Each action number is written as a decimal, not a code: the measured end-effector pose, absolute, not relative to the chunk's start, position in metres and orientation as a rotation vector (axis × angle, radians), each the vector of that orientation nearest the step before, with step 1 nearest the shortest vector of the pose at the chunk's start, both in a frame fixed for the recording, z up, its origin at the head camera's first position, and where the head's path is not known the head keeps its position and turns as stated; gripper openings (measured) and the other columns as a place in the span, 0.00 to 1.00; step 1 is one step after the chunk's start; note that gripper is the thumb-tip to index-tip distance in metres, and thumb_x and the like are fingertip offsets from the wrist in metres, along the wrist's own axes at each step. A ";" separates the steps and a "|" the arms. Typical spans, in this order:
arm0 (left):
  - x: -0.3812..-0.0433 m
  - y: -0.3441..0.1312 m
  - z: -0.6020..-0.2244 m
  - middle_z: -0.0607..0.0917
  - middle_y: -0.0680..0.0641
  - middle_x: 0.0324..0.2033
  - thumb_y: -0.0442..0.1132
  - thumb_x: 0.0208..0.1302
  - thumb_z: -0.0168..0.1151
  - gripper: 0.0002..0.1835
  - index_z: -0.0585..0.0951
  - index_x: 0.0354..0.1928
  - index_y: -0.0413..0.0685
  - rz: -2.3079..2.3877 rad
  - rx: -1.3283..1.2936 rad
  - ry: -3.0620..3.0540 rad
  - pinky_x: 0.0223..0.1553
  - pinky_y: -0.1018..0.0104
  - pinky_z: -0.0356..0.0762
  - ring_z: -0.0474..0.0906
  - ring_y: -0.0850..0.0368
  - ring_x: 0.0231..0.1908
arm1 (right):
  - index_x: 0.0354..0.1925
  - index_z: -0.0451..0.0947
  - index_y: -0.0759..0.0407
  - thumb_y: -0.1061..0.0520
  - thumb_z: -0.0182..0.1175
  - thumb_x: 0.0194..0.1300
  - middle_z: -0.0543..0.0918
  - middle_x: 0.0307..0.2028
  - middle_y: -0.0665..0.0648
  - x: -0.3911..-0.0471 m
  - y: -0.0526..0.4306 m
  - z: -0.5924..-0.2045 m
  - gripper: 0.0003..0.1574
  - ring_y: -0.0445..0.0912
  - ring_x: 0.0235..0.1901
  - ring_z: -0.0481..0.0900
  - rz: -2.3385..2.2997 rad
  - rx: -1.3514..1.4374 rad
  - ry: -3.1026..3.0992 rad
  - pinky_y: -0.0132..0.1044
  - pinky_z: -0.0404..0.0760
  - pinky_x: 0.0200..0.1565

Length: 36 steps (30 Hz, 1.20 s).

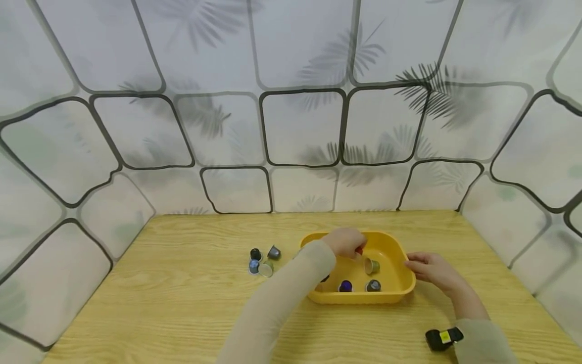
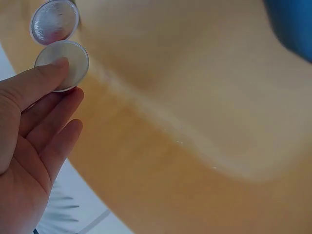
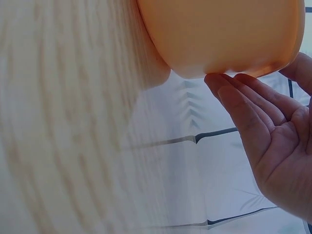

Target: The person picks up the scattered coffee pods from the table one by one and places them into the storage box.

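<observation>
My left hand [image 1: 347, 242] reaches over the yellow tray [image 1: 395, 294], near its far wall. In the left wrist view its thumb and fingers pinch a coffee capsule [image 2: 77, 68] by its pale round lid. A second capsule with a silver lid [image 2: 54, 22] sits right beside that one. My right hand [image 1: 434, 270] holds the tray's right side, fingertips at the rim; in the right wrist view, fingers and thumb meet the tray wall [image 3: 224, 34]. Inside the tray lie a green capsule [image 1: 372, 266], a dark blue capsule [image 1: 345, 286] and a dark grey capsule [image 1: 373, 286]. The left sleeve hides part of the tray.
On the wooden table [image 1: 182, 303], left of the tray, a small group holds a black capsule [image 1: 256, 254], a grey capsule [image 1: 274, 252], a blue capsule [image 1: 253, 266] and a pale green capsule [image 1: 265, 269]. A patterned curtain [image 1: 300, 126] encloses the table at the back and sides.
</observation>
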<state>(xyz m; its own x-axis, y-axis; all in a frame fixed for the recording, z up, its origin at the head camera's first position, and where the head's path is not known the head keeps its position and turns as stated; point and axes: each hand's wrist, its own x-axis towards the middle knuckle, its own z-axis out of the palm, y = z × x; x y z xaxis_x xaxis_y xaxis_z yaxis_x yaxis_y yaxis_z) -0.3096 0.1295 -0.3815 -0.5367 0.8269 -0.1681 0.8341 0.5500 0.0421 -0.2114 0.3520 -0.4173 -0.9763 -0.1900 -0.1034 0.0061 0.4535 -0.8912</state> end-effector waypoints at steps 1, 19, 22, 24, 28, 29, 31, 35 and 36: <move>-0.310 0.129 -0.382 0.72 0.56 0.22 0.39 0.57 0.59 0.05 0.73 0.27 0.52 -0.070 1.413 2.617 0.25 0.74 0.60 0.63 0.64 0.23 | 0.54 0.60 0.82 0.54 0.49 0.65 0.69 0.50 0.74 -0.212 0.352 -0.418 0.32 0.54 0.47 0.73 -1.543 -0.163 2.513 0.41 0.75 0.45; -0.306 0.129 -0.388 0.70 0.54 0.21 0.37 0.57 0.59 0.07 0.71 0.25 0.50 -0.073 1.405 2.587 0.26 0.74 0.59 0.62 0.63 0.24 | 0.54 0.61 0.81 0.54 0.49 0.66 0.70 0.50 0.73 -0.212 0.352 -0.415 0.31 0.53 0.46 0.74 -1.546 -0.187 2.509 0.41 0.75 0.45; -0.304 0.129 -0.387 0.70 0.55 0.22 0.38 0.57 0.60 0.06 0.72 0.27 0.49 -0.070 1.404 2.578 0.26 0.75 0.60 0.63 0.63 0.24 | 0.54 0.62 0.81 0.54 0.49 0.65 0.71 0.50 0.73 -0.212 0.352 -0.416 0.31 0.52 0.46 0.74 -1.539 -0.176 2.514 0.42 0.74 0.45; -0.304 0.129 -0.387 0.70 0.55 0.22 0.38 0.57 0.60 0.06 0.72 0.27 0.49 -0.078 1.407 2.582 0.26 0.75 0.60 0.63 0.63 0.24 | 0.53 0.62 0.81 0.54 0.49 0.65 0.71 0.49 0.73 -0.212 0.352 -0.416 0.31 0.52 0.46 0.74 -1.539 -0.184 2.511 0.42 0.74 0.45; -0.305 0.129 -0.388 0.71 0.55 0.22 0.37 0.57 0.59 0.06 0.72 0.26 0.50 -0.088 1.401 2.589 0.25 0.75 0.59 0.63 0.63 0.24 | 0.53 0.61 0.81 0.54 0.49 0.66 0.71 0.49 0.73 -0.211 0.352 -0.415 0.31 0.52 0.46 0.74 -1.536 -0.201 2.509 0.41 0.75 0.45; -0.305 0.129 -0.389 0.71 0.55 0.22 0.36 0.57 0.59 0.05 0.72 0.27 0.50 -0.090 1.398 2.589 0.25 0.75 0.60 0.63 0.63 0.24 | 0.53 0.61 0.82 0.54 0.48 0.66 0.71 0.49 0.73 -0.211 0.352 -0.415 0.31 0.52 0.46 0.74 -1.535 -0.212 2.506 0.41 0.75 0.45; -0.306 0.129 -0.390 0.72 0.55 0.23 0.36 0.57 0.58 0.03 0.74 0.29 0.50 -0.089 1.392 2.587 0.26 0.75 0.60 0.63 0.63 0.24 | 0.54 0.61 0.82 0.54 0.49 0.66 0.70 0.49 0.73 -0.212 0.352 -0.415 0.31 0.52 0.46 0.74 -1.538 -0.211 2.503 0.41 0.75 0.45; -0.307 0.130 -0.392 0.72 0.55 0.23 0.35 0.57 0.58 0.02 0.75 0.29 0.49 -0.069 1.378 2.582 0.25 0.75 0.61 0.63 0.63 0.24 | 0.53 0.61 0.82 0.55 0.49 0.65 0.70 0.49 0.73 -0.212 0.353 -0.416 0.31 0.53 0.46 0.74 -1.550 -0.197 2.495 0.41 0.75 0.45; -0.308 0.130 -0.392 0.72 0.55 0.23 0.34 0.57 0.57 0.03 0.74 0.28 0.50 -0.059 1.373 2.581 0.25 0.75 0.60 0.63 0.63 0.24 | 0.53 0.61 0.82 0.55 0.49 0.65 0.70 0.49 0.74 -0.212 0.353 -0.416 0.31 0.53 0.46 0.74 -1.552 -0.193 2.493 0.41 0.75 0.45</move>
